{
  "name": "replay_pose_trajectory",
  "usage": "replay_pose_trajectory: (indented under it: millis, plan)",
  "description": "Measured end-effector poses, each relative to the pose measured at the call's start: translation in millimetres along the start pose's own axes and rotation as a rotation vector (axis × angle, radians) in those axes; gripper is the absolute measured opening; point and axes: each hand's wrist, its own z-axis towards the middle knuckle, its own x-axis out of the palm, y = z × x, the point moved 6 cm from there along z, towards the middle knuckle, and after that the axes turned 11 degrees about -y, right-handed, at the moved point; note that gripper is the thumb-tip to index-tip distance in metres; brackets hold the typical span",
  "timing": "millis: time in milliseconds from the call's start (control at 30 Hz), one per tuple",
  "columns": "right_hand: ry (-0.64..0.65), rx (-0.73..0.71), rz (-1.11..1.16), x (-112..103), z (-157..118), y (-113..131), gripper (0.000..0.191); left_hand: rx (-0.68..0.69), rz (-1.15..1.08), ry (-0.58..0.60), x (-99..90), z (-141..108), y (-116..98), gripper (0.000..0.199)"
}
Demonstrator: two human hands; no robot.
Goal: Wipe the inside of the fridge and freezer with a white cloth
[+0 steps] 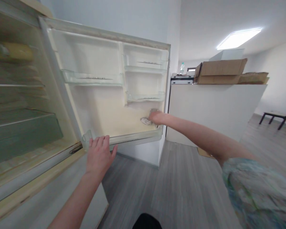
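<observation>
The refrigerator door (97, 108) stands swung open, its yellowed inner side facing me. My right hand (156, 117) is closed on a crumpled greyish-white cloth (146, 121), low on the right part of the inner panel; the fingers hide much of the cloth. At the door's lower left corner, my left hand (98, 156) lies with stretched fingers against the clear bottom door shelf (135, 137), its thumb apart. Nothing shows in that hand.
Left of the door is the refrigerator's inside, with a glass shelf (16, 85) and a greenish clear drawer (26, 136). Beyond my right arm, cardboard boxes (221, 71) rest on a white partition (216, 108). A dark-framed chair (280, 117) stands far right.
</observation>
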Motion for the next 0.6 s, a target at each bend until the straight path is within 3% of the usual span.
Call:
replay_pose_trajectory:
  millis: [167,300,433,600]
  plan:
    - [0.280,-0.088,0.091,36.7,13.4,39.5,0.024,-0.009,-0.005,0.006,-1.9,-0.2,1.0,0.045]
    - [0.447,-0.136,0.208,43.7,25.9,58.3,0.030,-0.027,-0.026,0.006,-1.7,-0.9,1.8,0.044]
    - [0.412,-0.237,0.324,30.7,55.2,99.3,0.036,-0.043,-0.044,0.002,-0.5,-0.3,2.1,0.042]
    - [0.257,-0.460,0.466,1.9,98.8,185.4,0.029,-0.043,-0.054,0.006,-4.0,0.5,1.3,0.042]
